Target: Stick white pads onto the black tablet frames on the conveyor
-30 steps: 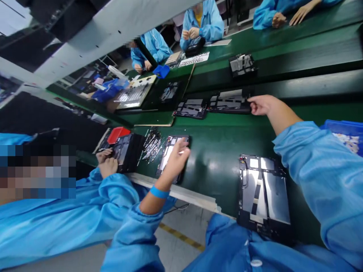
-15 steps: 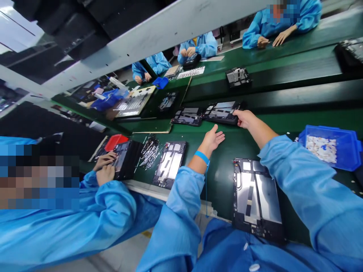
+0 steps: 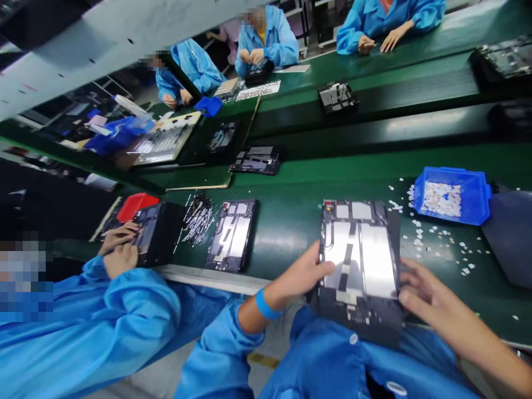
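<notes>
An opened tablet (image 3: 378, 260), its silvery battery cells and black strips exposed, is upright in front of my body at the bench edge. My left hand (image 3: 305, 271) grips its left side, thumb over the top face and fingers underneath. On the opposite edge, my right hand (image 3: 421, 291) is closed around the side, slightly blurred. A dark edge shows beyond the tablet's right side; whether a second tablet lies beneath cannot be made out. Left of my hands another opened tablet (image 3: 231, 235) lies on the green bench (image 3: 276, 221).
A blue bin (image 3: 474, 191) of small white pieces stands right, with scraps (image 3: 465, 270) scattered around it. Beyond lies another opened tablet (image 3: 256, 159). Dark and white strips (image 3: 198, 219) are piled left, near a co-worker's hands (image 3: 120, 249) and a red tray (image 3: 135, 206). Other co-workers sit across the line.
My right hand has come back from the far part of the bench, and the tablet it gripped there is gone from that spot. Both hands now hold a tablet close to my body.
</notes>
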`<state>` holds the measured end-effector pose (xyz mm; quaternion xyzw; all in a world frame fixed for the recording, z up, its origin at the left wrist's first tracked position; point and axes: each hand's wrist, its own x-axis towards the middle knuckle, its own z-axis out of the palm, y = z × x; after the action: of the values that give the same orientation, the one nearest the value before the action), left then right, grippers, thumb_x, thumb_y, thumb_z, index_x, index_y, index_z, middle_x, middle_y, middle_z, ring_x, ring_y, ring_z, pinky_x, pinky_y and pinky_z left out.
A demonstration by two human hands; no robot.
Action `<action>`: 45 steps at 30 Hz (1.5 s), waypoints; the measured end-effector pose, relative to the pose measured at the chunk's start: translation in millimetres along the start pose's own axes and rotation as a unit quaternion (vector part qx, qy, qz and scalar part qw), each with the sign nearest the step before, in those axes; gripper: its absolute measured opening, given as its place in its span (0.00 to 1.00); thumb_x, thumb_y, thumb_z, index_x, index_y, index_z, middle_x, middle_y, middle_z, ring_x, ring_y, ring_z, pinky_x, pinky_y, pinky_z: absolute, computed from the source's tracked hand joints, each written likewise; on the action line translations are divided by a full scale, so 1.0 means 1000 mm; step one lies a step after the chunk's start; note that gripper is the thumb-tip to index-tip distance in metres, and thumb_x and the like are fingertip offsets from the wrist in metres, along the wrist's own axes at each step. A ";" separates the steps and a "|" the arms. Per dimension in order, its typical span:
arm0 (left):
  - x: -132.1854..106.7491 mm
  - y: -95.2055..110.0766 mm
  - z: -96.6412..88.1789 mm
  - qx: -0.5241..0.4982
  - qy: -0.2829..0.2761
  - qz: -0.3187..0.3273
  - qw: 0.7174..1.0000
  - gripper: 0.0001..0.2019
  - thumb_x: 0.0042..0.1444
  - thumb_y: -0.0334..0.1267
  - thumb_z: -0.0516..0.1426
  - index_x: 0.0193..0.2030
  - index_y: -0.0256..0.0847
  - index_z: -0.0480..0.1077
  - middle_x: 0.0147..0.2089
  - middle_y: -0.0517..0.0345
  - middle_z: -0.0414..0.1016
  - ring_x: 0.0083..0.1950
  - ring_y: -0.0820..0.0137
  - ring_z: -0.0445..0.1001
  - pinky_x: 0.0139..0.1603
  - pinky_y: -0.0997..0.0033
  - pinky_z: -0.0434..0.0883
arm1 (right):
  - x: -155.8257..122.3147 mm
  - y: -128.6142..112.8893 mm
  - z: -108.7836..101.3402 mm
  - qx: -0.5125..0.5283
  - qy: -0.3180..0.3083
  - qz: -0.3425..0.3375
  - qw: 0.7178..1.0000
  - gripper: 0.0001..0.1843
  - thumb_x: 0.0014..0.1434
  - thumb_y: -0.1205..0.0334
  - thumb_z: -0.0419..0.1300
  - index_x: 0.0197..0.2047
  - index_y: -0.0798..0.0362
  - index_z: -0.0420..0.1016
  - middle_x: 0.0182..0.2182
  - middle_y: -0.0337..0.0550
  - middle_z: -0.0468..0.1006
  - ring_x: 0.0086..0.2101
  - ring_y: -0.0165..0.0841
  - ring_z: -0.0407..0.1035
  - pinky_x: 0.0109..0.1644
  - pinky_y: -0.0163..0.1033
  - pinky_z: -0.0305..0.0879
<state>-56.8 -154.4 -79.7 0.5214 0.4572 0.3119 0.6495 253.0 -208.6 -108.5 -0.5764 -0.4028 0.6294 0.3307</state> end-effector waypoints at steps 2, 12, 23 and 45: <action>-0.013 -0.010 0.013 0.113 0.003 0.003 0.994 0.27 0.65 0.42 0.60 0.69 0.43 0.65 0.65 0.46 0.73 0.66 0.53 0.70 0.68 0.49 0.68 | -0.013 0.023 0.003 -0.058 0.028 -0.018 0.998 0.39 0.59 0.41 0.68 0.69 0.43 0.65 0.50 0.52 0.79 0.40 0.43 0.79 0.45 0.51 0.80; -0.026 -0.022 0.026 0.320 -0.009 -0.038 0.947 0.35 0.67 0.40 0.57 0.78 0.46 0.51 0.57 0.46 0.69 0.59 0.55 0.69 0.64 0.50 0.71 | -0.007 0.050 -0.008 -0.273 0.022 -0.087 0.958 0.33 0.67 0.43 0.60 0.70 0.46 0.63 0.56 0.55 0.77 0.48 0.46 0.78 0.54 0.57 0.77; 0.069 0.003 -0.016 0.558 0.102 0.136 0.813 0.15 0.72 0.39 0.53 0.58 0.44 0.78 0.48 0.47 0.75 0.48 0.59 0.72 0.54 0.57 0.71 | 0.022 -0.045 0.015 -0.305 0.060 -0.171 0.935 0.23 0.67 0.47 0.60 0.61 0.46 0.76 0.54 0.51 0.78 0.44 0.40 0.77 0.29 0.38 0.72; 0.051 -0.019 0.014 0.180 0.195 0.091 0.960 0.11 0.61 0.37 0.63 0.50 0.42 0.78 0.44 0.55 0.82 0.39 0.69 0.75 0.43 0.68 0.72 | 0.118 -0.072 0.078 -0.176 -0.052 -0.153 0.971 0.09 0.60 0.55 0.62 0.39 0.50 0.80 0.34 0.42 0.84 0.33 0.36 0.76 0.38 0.40 0.70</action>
<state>-26.1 -119.9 -110.9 0.5980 0.5745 0.3778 0.4119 158.5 -81.4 -98.4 -0.5237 -0.6069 0.5200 0.2950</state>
